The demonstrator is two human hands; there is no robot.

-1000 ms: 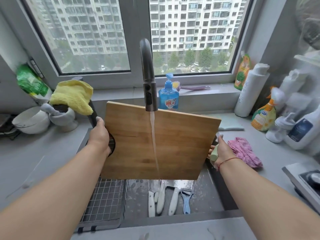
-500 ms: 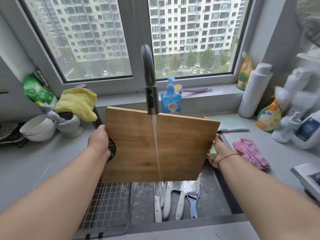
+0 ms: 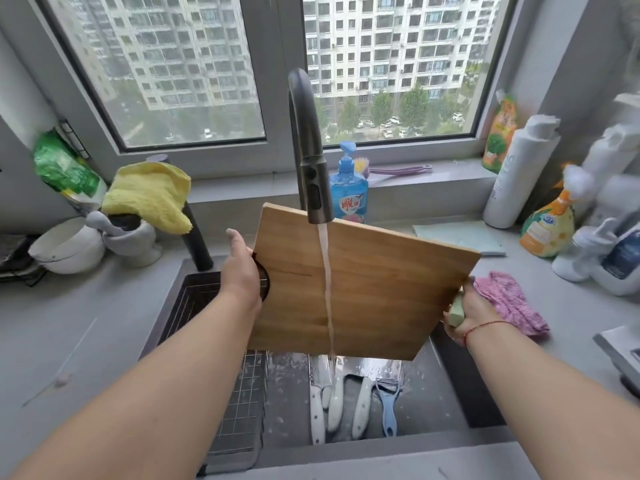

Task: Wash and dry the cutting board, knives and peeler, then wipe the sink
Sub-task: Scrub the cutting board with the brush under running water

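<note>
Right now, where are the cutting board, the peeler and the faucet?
cutting board [image 3: 381, 289], head view, middle of its wet wooden face
peeler [image 3: 387, 403], head view, blue handle, lying in the sink
faucet [image 3: 313, 188], head view, dark spray head above the board

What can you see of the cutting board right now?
The cutting board is a pale wooden rectangle with visible grain, held over the sink, tilted, its right end lower. The left hand grips its left edge; the right hand, also holding a green sponge, supports the right edge. Water from the faucet streams down its face.
</note>
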